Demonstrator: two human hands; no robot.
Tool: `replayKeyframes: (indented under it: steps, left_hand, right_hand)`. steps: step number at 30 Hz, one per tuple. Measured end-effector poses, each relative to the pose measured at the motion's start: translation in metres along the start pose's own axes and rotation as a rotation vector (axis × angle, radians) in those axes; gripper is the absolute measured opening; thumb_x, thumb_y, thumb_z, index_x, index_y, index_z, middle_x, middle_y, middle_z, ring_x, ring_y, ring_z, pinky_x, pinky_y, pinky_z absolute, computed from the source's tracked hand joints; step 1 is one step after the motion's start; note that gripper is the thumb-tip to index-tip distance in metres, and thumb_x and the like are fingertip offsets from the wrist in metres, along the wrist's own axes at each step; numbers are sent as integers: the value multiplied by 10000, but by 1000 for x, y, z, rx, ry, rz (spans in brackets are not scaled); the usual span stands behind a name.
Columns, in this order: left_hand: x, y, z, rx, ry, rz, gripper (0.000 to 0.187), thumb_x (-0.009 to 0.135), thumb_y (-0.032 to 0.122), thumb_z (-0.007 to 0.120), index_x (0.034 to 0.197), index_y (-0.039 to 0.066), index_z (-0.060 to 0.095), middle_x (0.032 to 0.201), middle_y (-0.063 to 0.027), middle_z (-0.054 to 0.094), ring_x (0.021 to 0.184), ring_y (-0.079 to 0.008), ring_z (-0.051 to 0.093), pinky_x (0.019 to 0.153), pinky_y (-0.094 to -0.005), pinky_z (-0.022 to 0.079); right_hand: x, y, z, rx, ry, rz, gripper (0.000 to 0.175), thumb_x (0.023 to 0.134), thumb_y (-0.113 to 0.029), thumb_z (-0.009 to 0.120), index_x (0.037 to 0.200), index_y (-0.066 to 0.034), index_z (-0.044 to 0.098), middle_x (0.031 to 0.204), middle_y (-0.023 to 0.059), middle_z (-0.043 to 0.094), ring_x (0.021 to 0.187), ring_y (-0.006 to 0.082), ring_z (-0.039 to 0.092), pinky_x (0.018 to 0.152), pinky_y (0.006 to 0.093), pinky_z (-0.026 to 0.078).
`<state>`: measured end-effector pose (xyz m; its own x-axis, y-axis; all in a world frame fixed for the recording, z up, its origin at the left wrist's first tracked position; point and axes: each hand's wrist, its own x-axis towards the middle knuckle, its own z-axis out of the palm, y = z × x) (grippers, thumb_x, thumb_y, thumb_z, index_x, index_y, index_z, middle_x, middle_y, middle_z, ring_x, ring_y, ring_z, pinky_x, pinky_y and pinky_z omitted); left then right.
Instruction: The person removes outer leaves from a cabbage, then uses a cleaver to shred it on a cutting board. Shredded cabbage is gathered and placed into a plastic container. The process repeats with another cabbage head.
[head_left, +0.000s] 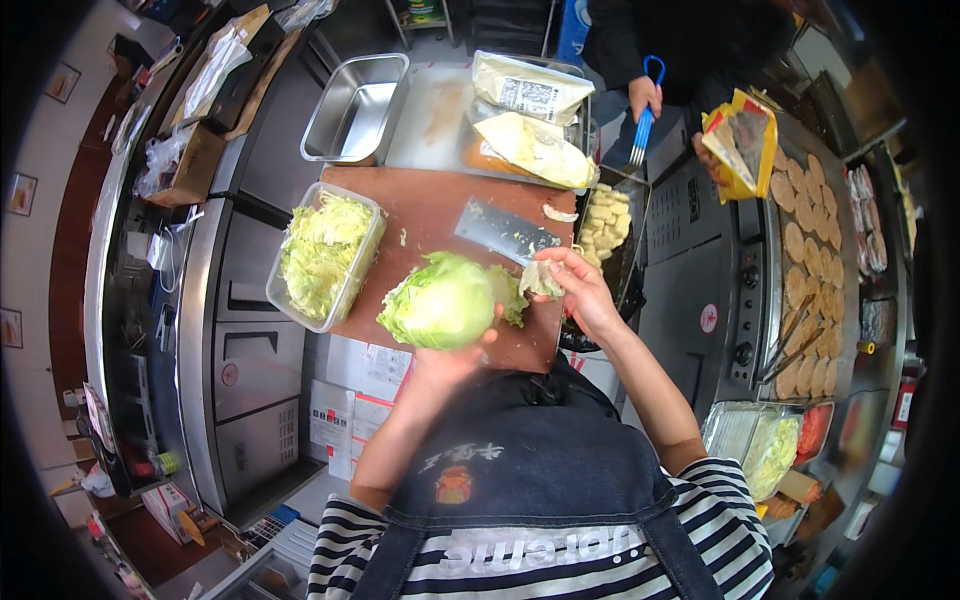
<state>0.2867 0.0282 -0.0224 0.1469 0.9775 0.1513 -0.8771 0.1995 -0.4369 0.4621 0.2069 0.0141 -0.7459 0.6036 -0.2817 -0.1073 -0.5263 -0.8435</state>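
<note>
My left hand holds a head of iceberg lettuce from below, over a brown cutting board. Between the thumb and fingers of my right hand is a small torn piece of lettuce leaf. A loose green leaf lies between the head and my right hand. Beyond them, a cleaver blade with lettuce bits on it lies flat on the board; its handle cannot be made out. Shredded lettuce fills a clear plastic container at the board's left side.
An empty steel pan and a tray of plastic bags stand beyond the board. At right, another person's hand holds a blue-handled fork-like tool, near a yellow bag. Round patties cover a griddle.
</note>
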Motion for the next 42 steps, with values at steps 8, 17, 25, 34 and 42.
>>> replayKeyframes:
  steps: [8, 17, 25, 34, 42]
  left_hand:
    - [7, -26, 26, 81, 285, 402, 703, 863, 551, 619, 1431, 165, 464, 1490, -156, 403, 1358, -425, 371, 1051, -537, 463]
    - [2, -13, 47, 418, 600, 642, 659, 868, 527, 604, 1410, 173, 479, 1466, -142, 436, 1333, -384, 422, 1069, -552, 436]
    - [-18, -2, 34, 832, 616, 502, 868, 740, 634, 691, 1433, 168, 456, 1460, -133, 460, 1340, -360, 441, 1079, -599, 393]
    - [-21, 9, 7, 758, 164, 312, 1037, 714, 793, 573, 1472, 101, 422, 1493, -183, 433, 1361, -393, 426, 1114, -583, 358]
    - [-22, 8, 7, 706, 346, 408, 949, 755, 723, 604, 1443, 85, 462, 1468, -187, 464, 1321, -389, 472, 1101, -567, 383]
  right_hand:
    - [26, 55, 0, -948, 73, -348, 467, 827, -143, 691, 1272, -72, 567, 1202, 174, 615, 1130, 352, 585, 973, 411, 472]
    - [23, 92, 1, -1286, -153, -415, 594, 681, -11, 712, 1248, -151, 609, 1317, 114, 492, 1183, 375, 509, 993, 429, 465]
    - [-8, 30, -111, -1241, 562, -634, 547, 655, -54, 779, 1183, -125, 654, 1243, 173, 497, 1126, 371, 556, 960, 418, 494]
    - [34, 52, -177, -1415, 511, 92, 716, 745, -345, 809, 1405, -242, 549, 1578, 237, 244, 1380, 409, 387, 1142, 433, 336]
    - [16, 37, -73, -1173, 266, -435, 455, 845, 10, 625, 1288, -88, 584, 1059, 143, 654, 1015, 324, 635, 873, 410, 515]
